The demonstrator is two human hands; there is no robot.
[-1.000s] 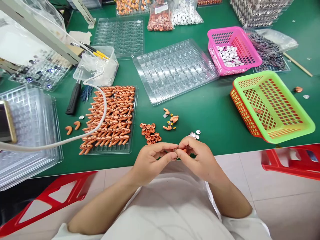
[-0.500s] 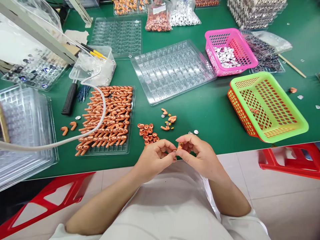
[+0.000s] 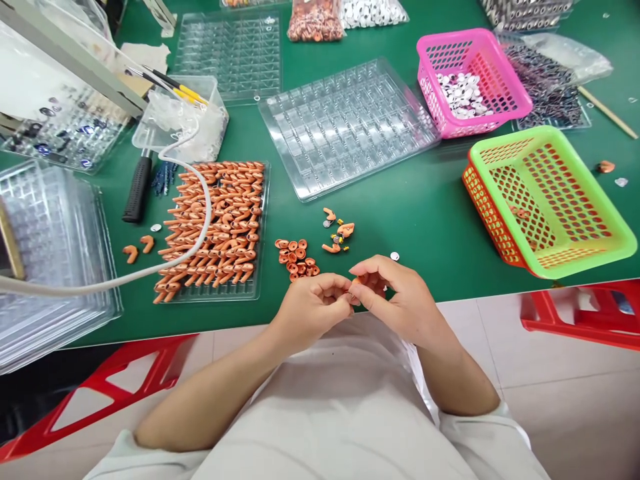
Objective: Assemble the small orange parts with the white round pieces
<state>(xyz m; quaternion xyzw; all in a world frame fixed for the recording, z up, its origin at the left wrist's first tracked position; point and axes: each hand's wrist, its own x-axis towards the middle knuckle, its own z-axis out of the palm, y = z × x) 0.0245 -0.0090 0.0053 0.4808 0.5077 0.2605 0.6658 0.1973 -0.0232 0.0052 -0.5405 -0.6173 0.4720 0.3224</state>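
Close to my body at the table's front edge, my left hand (image 3: 313,308) pinches something small, mostly hidden by its fingertips. My right hand (image 3: 400,300) is closed on a small orange piece (image 3: 357,281), and the fingertips of both hands meet there. Just beyond my left hand lies a cluster of orange caps (image 3: 296,259). Farther back are a few orange stemmed shells (image 3: 345,230) with small yellow and silver parts. A white disc (image 3: 395,256) rests beyond my right hand.
A clear tray of orange shells (image 3: 215,227) stands left, crossed by a white cable (image 3: 207,207). An unfilled clear tray (image 3: 345,127) lies behind. Pink basket (image 3: 475,123) and green basket (image 3: 580,263) stand right. Red stools (image 3: 100,387) show below the table.
The view has shifted slightly, so the far items sit higher in the picture. My hands stay together, with the fingers turned a little around the orange piece.
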